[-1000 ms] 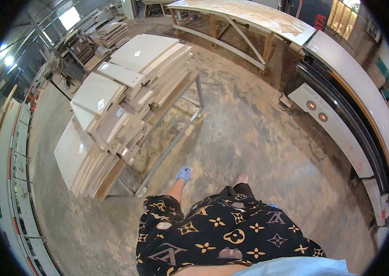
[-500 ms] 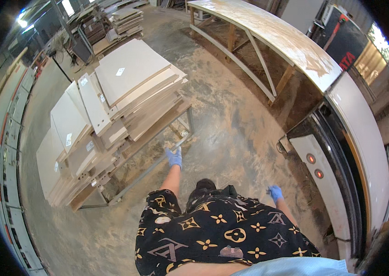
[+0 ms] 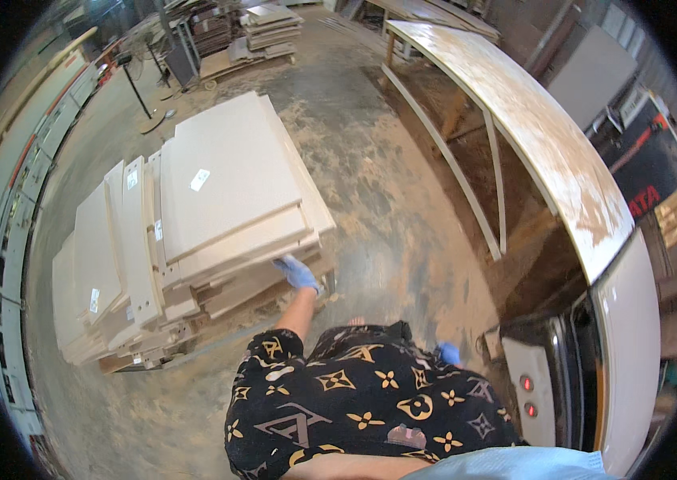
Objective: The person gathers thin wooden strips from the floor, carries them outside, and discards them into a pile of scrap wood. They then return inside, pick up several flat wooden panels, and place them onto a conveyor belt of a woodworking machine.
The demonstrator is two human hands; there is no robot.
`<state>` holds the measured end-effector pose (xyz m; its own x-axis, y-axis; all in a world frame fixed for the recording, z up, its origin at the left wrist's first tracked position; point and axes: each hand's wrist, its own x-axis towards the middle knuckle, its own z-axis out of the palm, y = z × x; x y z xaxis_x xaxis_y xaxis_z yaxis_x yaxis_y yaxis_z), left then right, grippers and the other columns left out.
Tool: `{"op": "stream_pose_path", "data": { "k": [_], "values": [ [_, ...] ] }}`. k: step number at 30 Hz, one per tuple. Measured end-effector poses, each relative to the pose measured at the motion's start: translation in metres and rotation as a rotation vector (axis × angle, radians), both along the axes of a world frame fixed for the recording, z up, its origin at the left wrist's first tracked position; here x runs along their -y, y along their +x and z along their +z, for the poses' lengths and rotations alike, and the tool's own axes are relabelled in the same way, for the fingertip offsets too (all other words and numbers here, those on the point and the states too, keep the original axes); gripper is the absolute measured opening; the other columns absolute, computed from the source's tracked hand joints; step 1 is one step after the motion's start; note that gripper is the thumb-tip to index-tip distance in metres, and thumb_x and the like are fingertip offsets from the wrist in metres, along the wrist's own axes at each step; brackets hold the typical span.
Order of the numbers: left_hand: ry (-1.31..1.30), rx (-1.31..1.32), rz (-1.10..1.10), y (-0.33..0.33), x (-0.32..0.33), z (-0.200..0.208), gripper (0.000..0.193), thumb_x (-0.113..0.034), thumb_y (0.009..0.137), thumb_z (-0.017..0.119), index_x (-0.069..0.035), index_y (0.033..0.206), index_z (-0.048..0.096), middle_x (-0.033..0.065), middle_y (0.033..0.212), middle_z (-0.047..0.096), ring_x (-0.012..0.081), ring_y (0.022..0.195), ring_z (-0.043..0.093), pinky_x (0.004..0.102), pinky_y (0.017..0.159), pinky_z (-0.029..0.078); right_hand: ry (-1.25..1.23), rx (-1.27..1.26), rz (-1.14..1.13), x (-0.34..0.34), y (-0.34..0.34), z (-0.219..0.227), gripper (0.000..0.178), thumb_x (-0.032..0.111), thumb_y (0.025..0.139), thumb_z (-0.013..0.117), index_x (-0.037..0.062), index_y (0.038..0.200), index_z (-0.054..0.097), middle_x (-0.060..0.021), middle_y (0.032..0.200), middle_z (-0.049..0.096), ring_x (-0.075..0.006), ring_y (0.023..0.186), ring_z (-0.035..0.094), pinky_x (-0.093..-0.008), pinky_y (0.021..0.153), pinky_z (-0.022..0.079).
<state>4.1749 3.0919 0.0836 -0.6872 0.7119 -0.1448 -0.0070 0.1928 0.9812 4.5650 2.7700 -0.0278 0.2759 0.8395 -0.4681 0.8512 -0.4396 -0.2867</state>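
Observation:
My left hand [image 3: 299, 274], in a light blue glove, reaches out at the near right corner of a stack of pale boards [image 3: 234, 176]. Its fingers are stretched and hold nothing visible; whether they touch the board edges I cannot tell. Small white labels lie on several boards, and one narrow board [image 3: 137, 240] has holes at its near end. My right hand [image 3: 449, 353], gloved in blue too, is low beside my patterned black shirt [image 3: 370, 392]. Its fingers are mostly hidden, and I see nothing in it.
A long dusty table [image 3: 514, 120] on wooden legs runs along the right. Nearer stands a white machine [image 3: 634, 336] with two red-lit buttons. Another long machine [image 3: 14, 232] lines the left side. Further off are a black stand [image 3: 138, 96] and a stack of boards [image 3: 270, 36] on a pallet.
The view has moved forward, so the board stack looks nearer. My left hand has gone from beside the cart's metal frame to the boards' corner. The right hand has drawn in toward my body.

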Motion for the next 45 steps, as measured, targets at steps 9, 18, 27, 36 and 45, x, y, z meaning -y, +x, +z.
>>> {"op": "stream_pose_path", "data": {
  "k": [9, 18, 27, 36, 45],
  "values": [
    [0.187, 0.159, 0.105, 0.036, 0.005, -0.057, 0.056, -0.032, 0.097, 0.034, 0.002, 0.139, 0.021, 0.0153, 0.133, 0.035, 0.0202, 0.113, 0.039, 0.0306, 0.101, 0.028, -0.117, -0.563, -0.629, -0.114, 0.109, -0.001, 0.025, 0.029, 0.082, 0.058, 0.0049, 0.084, 0.064, -0.0134, 0.08, 0.064, -0.0261, 0.073, 0.062, -0.0389, 0.065, 0.049],
    [0.021, -0.273, 0.263, 0.082, 0.004, -0.071, 0.052, -0.037, 0.093, 0.039, 0.003, 0.125, 0.035, 0.0174, 0.114, 0.046, 0.0257, 0.096, 0.047, 0.0355, 0.085, 0.038, -0.048, -0.755, -0.494, -0.434, 0.225, 0.007, 0.022, 0.024, 0.084, 0.058, 0.0024, 0.084, 0.061, -0.0121, 0.081, 0.062, -0.0223, 0.072, 0.062, -0.0368, 0.063, 0.05],
    [-0.259, -0.664, 0.42, 0.122, -0.011, -0.07, 0.053, -0.042, 0.086, 0.046, 0.006, 0.111, 0.049, 0.0217, 0.103, 0.053, 0.0343, 0.09, 0.052, 0.0407, 0.077, 0.042, 0.111, -0.863, 0.387, -0.803, -0.02, 0.088, 0.018, 0.021, 0.087, 0.055, 0.0087, 0.099, 0.06, 0.001, 0.079, 0.057, -0.0143, 0.067, 0.052, -0.0291, 0.061, 0.043],
    [-0.84, -0.239, -0.01, 0.176, 0.003, -0.053, 0.044, -0.033, 0.077, 0.06, -0.004, 0.109, 0.054, 0.0178, 0.098, 0.059, 0.0323, 0.085, 0.056, 0.0399, 0.069, 0.045, -0.167, -1.042, 0.01, -0.888, -0.275, 0.188, 0.084, 0.069, 0.077, 0.046, 0.0063, 0.132, 0.04, -0.0064, 0.13, 0.046, -0.0203, 0.114, 0.047, -0.0331, 0.088, 0.039],
    [-0.387, 0.013, 0.795, 0.235, -0.061, -0.015, 0.049, -0.033, 0.08, 0.062, -0.002, 0.115, 0.047, 0.0172, 0.105, 0.055, 0.0288, 0.095, 0.051, 0.0374, 0.08, 0.041, -0.23, -0.891, 0.184, -0.95, -0.318, 0.17, 0.084, 0.076, 0.074, 0.038, 0.0264, 0.141, 0.028, 0.0016, 0.143, 0.031, -0.0221, 0.129, 0.029, -0.0416, 0.101, 0.021]
  ]
}}
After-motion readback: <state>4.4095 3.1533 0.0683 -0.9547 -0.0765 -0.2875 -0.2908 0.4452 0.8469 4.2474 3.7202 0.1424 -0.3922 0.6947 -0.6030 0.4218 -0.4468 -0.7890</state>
